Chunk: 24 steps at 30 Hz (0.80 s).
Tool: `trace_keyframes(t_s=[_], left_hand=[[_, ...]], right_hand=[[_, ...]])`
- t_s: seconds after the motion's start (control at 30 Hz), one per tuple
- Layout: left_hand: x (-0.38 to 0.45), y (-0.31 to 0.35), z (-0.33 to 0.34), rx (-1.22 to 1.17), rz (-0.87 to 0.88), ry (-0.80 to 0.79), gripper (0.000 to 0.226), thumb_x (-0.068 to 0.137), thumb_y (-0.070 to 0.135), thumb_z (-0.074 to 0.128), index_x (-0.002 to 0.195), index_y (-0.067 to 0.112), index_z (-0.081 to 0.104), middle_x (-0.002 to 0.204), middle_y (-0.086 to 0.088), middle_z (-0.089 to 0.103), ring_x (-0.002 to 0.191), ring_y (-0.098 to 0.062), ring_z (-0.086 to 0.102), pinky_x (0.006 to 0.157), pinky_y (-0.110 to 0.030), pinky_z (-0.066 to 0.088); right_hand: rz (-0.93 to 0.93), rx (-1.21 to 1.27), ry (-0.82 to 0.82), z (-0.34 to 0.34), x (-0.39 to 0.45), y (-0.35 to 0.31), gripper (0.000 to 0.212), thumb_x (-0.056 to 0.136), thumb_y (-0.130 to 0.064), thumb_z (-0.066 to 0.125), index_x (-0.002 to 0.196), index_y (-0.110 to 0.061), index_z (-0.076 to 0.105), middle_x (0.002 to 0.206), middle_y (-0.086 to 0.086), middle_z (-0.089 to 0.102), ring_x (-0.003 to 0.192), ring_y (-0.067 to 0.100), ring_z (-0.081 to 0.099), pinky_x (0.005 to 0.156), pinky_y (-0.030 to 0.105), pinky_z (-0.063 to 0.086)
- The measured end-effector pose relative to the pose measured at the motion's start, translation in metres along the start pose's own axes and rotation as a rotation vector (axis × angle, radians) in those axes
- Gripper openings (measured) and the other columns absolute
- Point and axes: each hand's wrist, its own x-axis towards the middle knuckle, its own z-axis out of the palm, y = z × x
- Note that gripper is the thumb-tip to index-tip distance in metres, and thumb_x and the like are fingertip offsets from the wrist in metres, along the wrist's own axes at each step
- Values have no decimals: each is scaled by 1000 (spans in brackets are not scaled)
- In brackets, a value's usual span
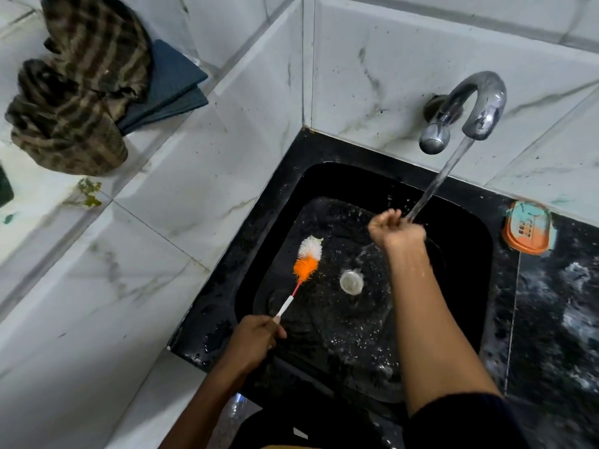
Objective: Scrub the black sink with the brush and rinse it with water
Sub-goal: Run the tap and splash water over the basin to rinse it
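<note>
The black sink sits in the corner, wet, with a round metal drain near its middle. A chrome tap on the back wall runs a stream of water into the basin. My left hand grips the white handle of the brush; its orange and white bristles rest on the sink floor left of the drain. My right hand is cupped, fingers curled, under the stream where the water lands; it holds nothing.
An orange and teal soap box lies on the black counter right of the sink. On the white marble ledge at upper left are striped brown cloths and folded blue cloths. Marble tile walls enclose the corner.
</note>
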Motion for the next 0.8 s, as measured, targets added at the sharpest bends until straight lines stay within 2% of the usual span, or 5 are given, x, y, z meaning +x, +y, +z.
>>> trace_keyframes(t_s=[0.17,0.27,0.33,0.47,0.8], left_hand=[[-2,5,2,12,-4,-23,42,103,28,48,79,2,71,45,5,42,33,-5,32,38,-18,24],[-5,4,3,8,-1,-28,42,103,27,48,81,0,71,44,6,42,34,-5,32,38,-17,25],[-8,3,2,13,4,-26,42,103,26,48,79,1,71,44,6,41,34,-5,31,38,-17,24],[-11,-1,-3,1,-2,-14,42,104,25,47,79,0,70,45,4,41,32,-5,30,37,-17,23],[-12,-4,-6,-26,-14,3,41,103,24,48,84,-4,70,46,2,40,31,-5,30,35,-16,23]], right_hand=[[-10,-29,53,-11,2,-3,34,101,-27,21,74,-14,37,53,-1,31,44,11,29,48,20,25],[-20,-223,-66,20,3,17,45,105,-28,20,91,-8,58,66,2,56,65,2,54,51,19,34],[2,-452,-192,44,0,37,42,105,-16,25,123,6,55,108,18,65,103,14,64,69,25,54],[99,-678,-364,72,-21,63,30,100,-7,39,109,14,58,128,29,55,122,38,54,104,44,45],[37,-55,24,-23,3,5,44,99,-21,22,63,-13,45,53,2,48,43,15,41,48,20,38]])
